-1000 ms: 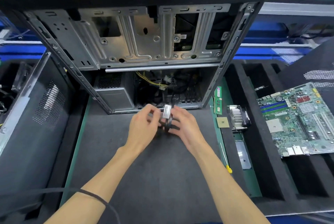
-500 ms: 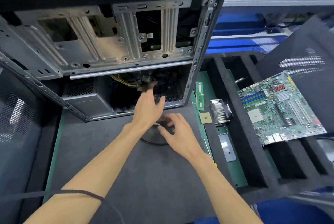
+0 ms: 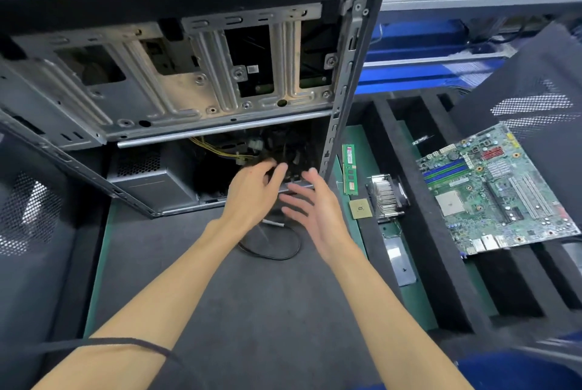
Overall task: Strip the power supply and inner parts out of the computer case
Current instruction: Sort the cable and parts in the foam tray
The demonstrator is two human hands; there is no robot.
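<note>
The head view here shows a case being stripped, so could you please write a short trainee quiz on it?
1. True or false: the motherboard is still inside the case.
2. Which hand reaches furthest into the case: left or right?
3. What lies looped on the mat under the hands?

Key: 1. False, it lies in the foam tray. 2. Left. 3. A black cable.
</note>
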